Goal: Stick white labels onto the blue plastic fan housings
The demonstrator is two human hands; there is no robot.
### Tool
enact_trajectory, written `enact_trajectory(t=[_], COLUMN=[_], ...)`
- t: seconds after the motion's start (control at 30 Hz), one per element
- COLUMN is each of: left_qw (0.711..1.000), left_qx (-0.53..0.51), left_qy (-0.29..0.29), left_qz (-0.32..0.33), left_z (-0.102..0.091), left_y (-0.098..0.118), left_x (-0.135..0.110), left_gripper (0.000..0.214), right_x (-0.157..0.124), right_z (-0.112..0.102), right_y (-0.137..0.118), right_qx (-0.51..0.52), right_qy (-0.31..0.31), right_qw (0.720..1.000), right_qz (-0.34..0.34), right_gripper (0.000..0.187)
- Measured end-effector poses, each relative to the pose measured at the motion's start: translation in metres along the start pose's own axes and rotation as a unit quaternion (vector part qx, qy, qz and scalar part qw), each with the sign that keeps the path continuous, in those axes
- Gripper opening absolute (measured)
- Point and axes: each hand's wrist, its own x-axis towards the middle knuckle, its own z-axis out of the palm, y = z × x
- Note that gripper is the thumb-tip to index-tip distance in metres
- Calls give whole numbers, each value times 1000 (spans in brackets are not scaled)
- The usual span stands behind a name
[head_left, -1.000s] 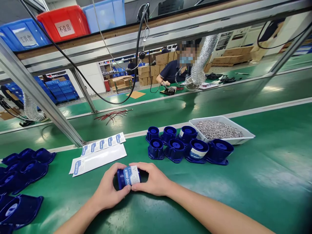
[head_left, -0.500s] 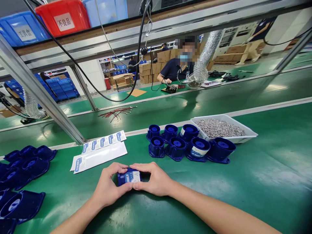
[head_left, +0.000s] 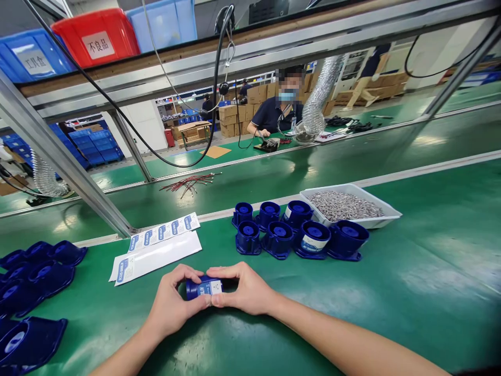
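Observation:
Between my two hands, close above the green bench, is a blue plastic housing (head_left: 194, 290) lying on its side, with a blue-and-white label (head_left: 211, 287) on its curved wall. My left hand (head_left: 175, 298) grips its left end, thumb over the label and fingers on top. My right hand (head_left: 246, 290) closes round the other end, its thumb pressing the label's right part. The far side of the housing is hidden by my fingers. Beyond my left hand lie label sheets (head_left: 164, 256), some with printed labels, one mostly bare white backing.
Several blue housings (head_left: 277, 237) stand ahead to the right, beside a white tray (head_left: 391, 216) of small metal parts. More housings (head_left: 33, 342) sit at left. Red wires (head_left: 190, 181) lie farther back. A metal post (head_left: 78, 156) rises at left; a co-worker (head_left: 274, 115) sits opposite.
The housing has turned a little in my hands, and my left thumb now covers more of the label. The view has shifted slightly; a person walking in the background has moved.

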Motion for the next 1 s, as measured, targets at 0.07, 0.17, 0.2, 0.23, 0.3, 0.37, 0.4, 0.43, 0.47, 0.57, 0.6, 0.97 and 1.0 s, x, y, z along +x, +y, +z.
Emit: enact_trajectory(t=[0.07,0.17,0.2,0.23,0.3,0.37,0.4,0.43,0.47,0.57,0.6,0.97,1.0], left_qw=[1000,1000,1000,999,999,999,999,999,999,998,998,993,992], left_qx=[3,5,5,5,8,13,16,18,19,23,28,118,122], left_qy=[-5,-9,-10,-12,-7,-2,-1,-1,-5,-8,-6,19,21], left_qz=[-13,-26,-27,-29,-38,-47,-49,-50,-51,-57,-59,16,20], left_z=[0,0,1,1,2,3,3,3,2,1,1,10,11], left_y=[0,1,2,3,4,5,6,6,6,7,7,20,20], left_x=[-1,-1,-1,-1,0,2,2,3,3,4,4,15,15], left_gripper=[43,49,49,50,49,47,46,46,46,46,46,39,39], right_x=[0,1,1,1,3,4,4,5,5,6,7,19,20], right_z=[0,1,1,1,1,1,1,0,0,-1,-1,0,0], right_y=[-1,1,3,4,6,7,7,7,6,7,7,8,10], right_qx=[10,15,16,18,22,24,27,27,25,14,13,28,22], right_qy=[1,-3,-2,-1,2,3,5,7,9,6,7,41,44], right_qw=[1000,1000,1000,1000,1000,1000,1000,999,1000,1000,1000,997,997], right_qz=[-2,1,2,4,8,13,16,17,16,17,21,59,63], right_gripper=[65,67,68,68,67,63,61,61,60,58,57,40,40])
